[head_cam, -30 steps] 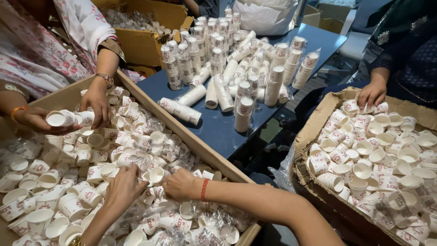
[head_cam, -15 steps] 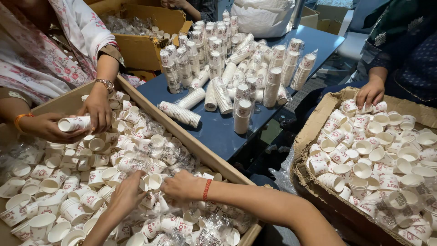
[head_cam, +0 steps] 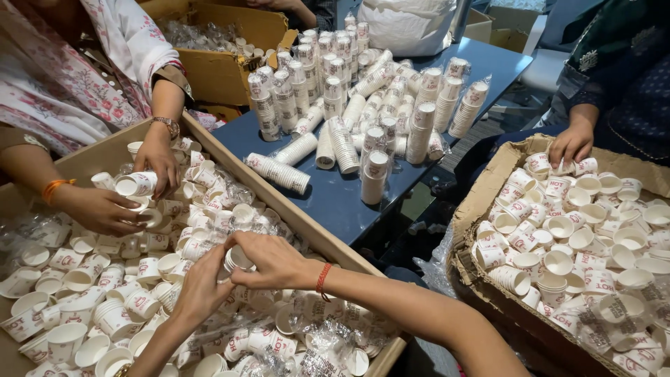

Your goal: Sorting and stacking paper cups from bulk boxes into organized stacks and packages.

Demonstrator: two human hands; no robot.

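A blue table (head_cam: 335, 202) stands in the middle. On it are many wrapped stacks of paper cups (head_cam: 335, 84), most of them upright and close together. One stack (head_cam: 278, 172) lies flat near the table's left edge, apart from the others. Behind the table there is a brown cardboard box (head_cam: 216, 66) with clear plastic wrapping inside, and a white sack (head_cam: 408, 24) beside it. At the right, a torn carton (head_cam: 481, 202) is full of loose cups, and a co-worker's hand (head_cam: 571, 143) touches its far corner.
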